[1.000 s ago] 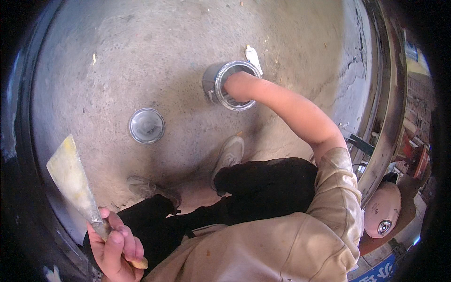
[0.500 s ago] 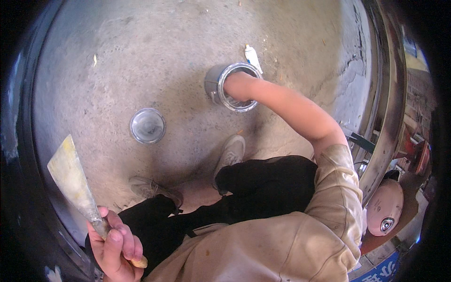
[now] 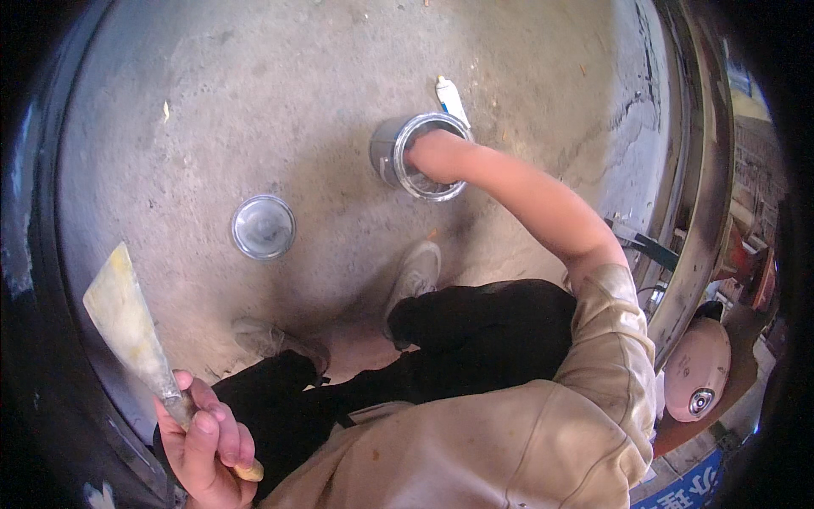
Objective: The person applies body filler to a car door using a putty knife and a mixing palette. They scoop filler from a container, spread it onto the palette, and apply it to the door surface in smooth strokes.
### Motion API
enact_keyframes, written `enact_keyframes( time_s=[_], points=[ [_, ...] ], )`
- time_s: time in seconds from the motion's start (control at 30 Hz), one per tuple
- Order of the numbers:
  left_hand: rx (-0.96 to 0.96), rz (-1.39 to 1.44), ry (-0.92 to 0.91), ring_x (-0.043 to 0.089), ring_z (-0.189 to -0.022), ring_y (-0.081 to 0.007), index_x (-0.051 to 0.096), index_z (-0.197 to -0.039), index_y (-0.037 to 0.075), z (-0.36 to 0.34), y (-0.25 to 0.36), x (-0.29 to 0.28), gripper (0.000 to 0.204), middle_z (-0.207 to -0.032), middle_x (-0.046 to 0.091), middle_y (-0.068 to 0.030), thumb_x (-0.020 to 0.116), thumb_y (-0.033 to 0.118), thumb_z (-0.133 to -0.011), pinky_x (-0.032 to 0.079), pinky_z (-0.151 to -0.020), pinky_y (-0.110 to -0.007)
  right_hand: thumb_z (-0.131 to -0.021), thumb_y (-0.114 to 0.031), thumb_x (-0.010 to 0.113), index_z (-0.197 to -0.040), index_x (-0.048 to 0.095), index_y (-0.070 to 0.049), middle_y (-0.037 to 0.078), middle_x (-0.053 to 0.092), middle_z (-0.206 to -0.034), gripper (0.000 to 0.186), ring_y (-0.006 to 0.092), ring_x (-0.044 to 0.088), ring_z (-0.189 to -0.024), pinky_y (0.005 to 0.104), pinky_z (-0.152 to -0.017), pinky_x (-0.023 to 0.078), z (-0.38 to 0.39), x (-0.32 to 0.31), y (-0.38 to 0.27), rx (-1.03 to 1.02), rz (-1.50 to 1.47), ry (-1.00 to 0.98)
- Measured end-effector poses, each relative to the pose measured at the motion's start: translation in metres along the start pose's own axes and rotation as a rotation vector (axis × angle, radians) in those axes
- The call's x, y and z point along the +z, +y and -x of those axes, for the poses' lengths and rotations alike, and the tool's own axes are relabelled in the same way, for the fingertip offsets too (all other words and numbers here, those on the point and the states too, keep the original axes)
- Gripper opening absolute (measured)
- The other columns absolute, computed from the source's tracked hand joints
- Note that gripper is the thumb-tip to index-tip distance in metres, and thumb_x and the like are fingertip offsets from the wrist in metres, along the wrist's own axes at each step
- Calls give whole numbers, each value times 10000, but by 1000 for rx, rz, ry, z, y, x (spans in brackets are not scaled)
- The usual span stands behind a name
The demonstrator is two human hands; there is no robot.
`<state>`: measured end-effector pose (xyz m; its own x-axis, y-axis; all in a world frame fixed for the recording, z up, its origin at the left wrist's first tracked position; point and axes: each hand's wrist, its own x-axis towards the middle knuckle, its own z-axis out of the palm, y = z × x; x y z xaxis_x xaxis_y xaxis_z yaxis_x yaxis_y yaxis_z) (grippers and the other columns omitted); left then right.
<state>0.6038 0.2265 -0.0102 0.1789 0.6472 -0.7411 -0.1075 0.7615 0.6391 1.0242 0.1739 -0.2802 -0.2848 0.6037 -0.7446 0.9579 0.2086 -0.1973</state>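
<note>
Holding scraper [image 3: 134, 329], left hand [image 3: 206, 445] curled, right hand [image 3: 433, 155] inside can [image 3: 386, 154]

Free passage: open floor [image 3: 280, 68], upper left of frame. Obstructions: can [image 3: 386, 153], upper centre; tube [image 3: 453, 103] beside it; round lid [image 3: 264, 227], left of centre.

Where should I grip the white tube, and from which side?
Probably best: pinch the white tube across its body near the cap, coming from the far side. It lies on the floor, cap pointing away from the can, which crowds its other end.
</note>
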Motion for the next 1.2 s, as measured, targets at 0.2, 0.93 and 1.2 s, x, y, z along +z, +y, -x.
enact_keyframes(
  time_s=[0.2, 0.93, 1.2],
  points=[
    [3, -16, 13, 356, -496, -27, 420, -1372, 17, -2, 1, 2, 453, -969, 473, -56, 560, 105, -950, 329, -354, -159, -796, -106, 623, -985, 638, -71, 179, 649, -798, 193, 351, 629, -896, 466, -752, 514, 40, -3, -1, 37, -116, 210],
    [72, -432, -415, 493, -507, -100, 489, -1100, 29, -86, 0, 77, 259, -842, 589, -110, 426, 275, -1053, 406, -432, -222, -685, -71, 656, -1081, 675, -103, 33, 696, -1104, 398, 245, 593, -868, 368, -772, 496, 237, -84, -53, 43, -187, 953],
    [297, -640, -588, 508, -577, -77, 535, -1019, 19, -92, 19, 91, 174, -847, 608, -67, 452, 170, -1035, 417, -509, -219, -812, -126, 699, -981, 662, -60, 146, 709, -1079, 186, 252, 610, -808, 369, -700, 505, 261, -149, -90, -298, -291, 1481]
  ],
)
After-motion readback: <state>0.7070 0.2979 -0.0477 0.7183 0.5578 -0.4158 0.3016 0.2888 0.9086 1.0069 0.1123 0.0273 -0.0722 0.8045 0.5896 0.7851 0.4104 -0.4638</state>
